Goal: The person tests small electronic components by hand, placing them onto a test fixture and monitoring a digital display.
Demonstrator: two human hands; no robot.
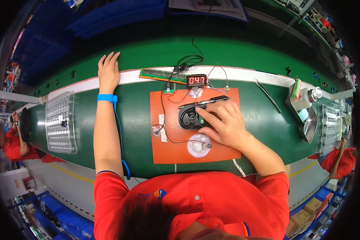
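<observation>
Case (189,119) beside right hand (229,125), apparently touching

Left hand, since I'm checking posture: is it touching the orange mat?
Apart: the head view shows green table surface between the left hand and the orange mat.

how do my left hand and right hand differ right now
The left hand stretches forward over the white strip; the right hand bends inward over the orange mat.
The left hand holds nothing visible; the right hand has fingers at the black case.
The left wrist wears a blue band; the right wrist has none.
Both are ungloved.
</observation>
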